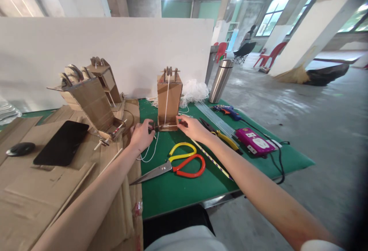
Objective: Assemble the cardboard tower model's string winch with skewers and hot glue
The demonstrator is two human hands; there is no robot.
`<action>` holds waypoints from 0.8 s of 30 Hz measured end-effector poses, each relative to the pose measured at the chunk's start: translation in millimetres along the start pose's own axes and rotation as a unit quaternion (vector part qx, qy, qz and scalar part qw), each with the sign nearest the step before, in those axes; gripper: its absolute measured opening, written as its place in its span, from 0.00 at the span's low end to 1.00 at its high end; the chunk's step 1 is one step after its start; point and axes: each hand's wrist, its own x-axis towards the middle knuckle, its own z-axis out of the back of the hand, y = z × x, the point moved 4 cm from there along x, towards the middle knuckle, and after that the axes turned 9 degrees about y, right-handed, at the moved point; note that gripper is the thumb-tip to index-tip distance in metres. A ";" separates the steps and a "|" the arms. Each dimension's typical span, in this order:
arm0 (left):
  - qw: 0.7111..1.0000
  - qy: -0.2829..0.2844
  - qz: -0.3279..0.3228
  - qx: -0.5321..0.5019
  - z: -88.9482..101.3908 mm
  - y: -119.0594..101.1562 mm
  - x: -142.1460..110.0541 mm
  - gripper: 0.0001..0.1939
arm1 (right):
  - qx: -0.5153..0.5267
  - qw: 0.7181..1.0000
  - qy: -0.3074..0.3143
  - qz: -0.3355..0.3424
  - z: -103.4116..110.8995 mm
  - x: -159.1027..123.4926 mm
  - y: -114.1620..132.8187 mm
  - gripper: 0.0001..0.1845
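Note:
A tall cardboard box model stands upright on the green tabletop, with small round pulleys on a stick at its top. White string runs from the pulleys down to a thin stick across the low tray at the base. My left hand is at the base's left side, fingers curled around a small stick end there; the exact grip is partly hidden. At the right side of the base, my right hand pinches the tray wall. Loose white string trails below my left hand.
Scissors lie in front, beside a striped stick. Pliers, a glue gun, glue sticks, a purple power strip and a steel flask are rightward. Left are another cardboard model, phone and mouse.

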 end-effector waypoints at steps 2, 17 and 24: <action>1.000 0.000 -0.001 0.000 0.1 -0.4 -0.1 0.17 | 0.000 1.000 0.000 0.001 -0.2 0.1 -0.6 0.20; 1.000 -0.004 -0.010 0.003 -0.4 -0.4 -0.2 0.16 | -0.005 1.000 0.006 -0.012 0.8 -0.3 2.4 0.21; 1.000 -0.005 0.004 -0.002 2.0 -3.6 -2.0 0.15 | -0.006 1.000 0.003 -0.003 0.4 -0.1 0.9 0.20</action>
